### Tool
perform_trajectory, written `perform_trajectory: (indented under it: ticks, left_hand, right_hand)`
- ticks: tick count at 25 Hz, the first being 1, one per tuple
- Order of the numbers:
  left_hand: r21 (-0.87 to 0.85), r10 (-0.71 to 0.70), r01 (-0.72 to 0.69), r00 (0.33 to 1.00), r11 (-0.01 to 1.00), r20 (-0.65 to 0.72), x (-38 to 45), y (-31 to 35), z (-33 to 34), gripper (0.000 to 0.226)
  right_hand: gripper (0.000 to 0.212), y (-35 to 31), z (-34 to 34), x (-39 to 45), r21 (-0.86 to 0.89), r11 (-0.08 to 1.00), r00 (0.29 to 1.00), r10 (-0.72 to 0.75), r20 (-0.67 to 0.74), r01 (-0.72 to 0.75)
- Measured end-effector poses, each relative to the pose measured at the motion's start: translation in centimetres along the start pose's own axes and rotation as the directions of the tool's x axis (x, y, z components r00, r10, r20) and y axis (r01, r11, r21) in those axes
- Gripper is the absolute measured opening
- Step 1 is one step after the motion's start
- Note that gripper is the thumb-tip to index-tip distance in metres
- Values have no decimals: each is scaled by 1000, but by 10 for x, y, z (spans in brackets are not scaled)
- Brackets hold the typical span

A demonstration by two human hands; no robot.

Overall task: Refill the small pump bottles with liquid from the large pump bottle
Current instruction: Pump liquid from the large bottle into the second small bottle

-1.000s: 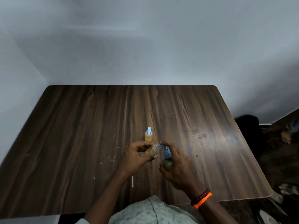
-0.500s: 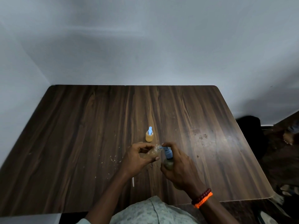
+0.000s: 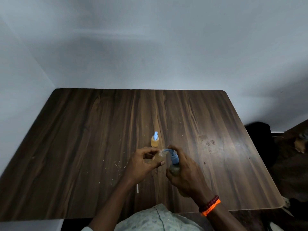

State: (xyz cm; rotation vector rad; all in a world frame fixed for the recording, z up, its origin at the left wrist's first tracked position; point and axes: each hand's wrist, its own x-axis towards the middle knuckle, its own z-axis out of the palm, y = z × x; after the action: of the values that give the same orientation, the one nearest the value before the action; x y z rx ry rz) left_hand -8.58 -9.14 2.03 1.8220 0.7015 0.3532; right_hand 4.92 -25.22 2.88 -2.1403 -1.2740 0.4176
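Dark brown streaked wood-grain table. At its centre, amber bottle with light blue pump. At five o'clock, red and orange bracelets. Pale grey walls.

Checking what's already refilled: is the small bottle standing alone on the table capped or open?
Capped. The small bottle stands upright with its blue pump top fitted, amber liquid inside, beyond both hands.

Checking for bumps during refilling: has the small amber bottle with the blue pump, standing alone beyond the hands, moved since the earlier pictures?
No. The small amber bottle with the blue pump stands upright on the same wood-grain streak of the dark wooden table; only the camera shifted slightly.
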Motion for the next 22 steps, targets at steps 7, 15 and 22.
perform_trajectory:
  ticks: [7,15,22]
  left_hand:
    - [13,-10,10,1000,1000,-8,-2,2,-1,38]
    - [13,-14,14,1000,1000,-12,-2,5,-2,38]
    - [10,-18,18,1000,1000,-4,-3,7,0,39]
  right_hand:
    - [71,2,2,1,-9,1000,1000,-10,4,10]
    - [80,6,3,-2,-28,999,1000,-21,19,22]
    - [82,8,4,0,-31,1000,1000,-3,9,3]
